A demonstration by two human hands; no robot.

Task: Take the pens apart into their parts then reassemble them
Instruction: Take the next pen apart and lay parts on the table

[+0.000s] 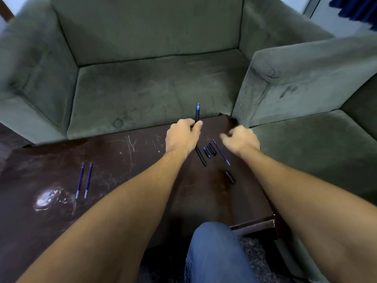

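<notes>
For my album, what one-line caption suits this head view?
Left hand holds a pen tip-up over a dark table strewn with pen parts.

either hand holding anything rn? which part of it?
Left hand grips a black pen by its lower barrel, blue tip pointing up and away. Right hand is blurred, loosely curled over the table; nothing visibly held.

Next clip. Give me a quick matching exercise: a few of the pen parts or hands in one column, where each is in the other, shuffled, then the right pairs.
1. pen
2. two refills
3. cap
4. right hand

A. lying side by side on the left of the table
B. blurred, over the parts near the table's far right corner
C. gripped in the left hand, tip away
D. alone on the table, nearest the person

Pairs: 1-C, 2-A, 3-D, 4-B
</notes>
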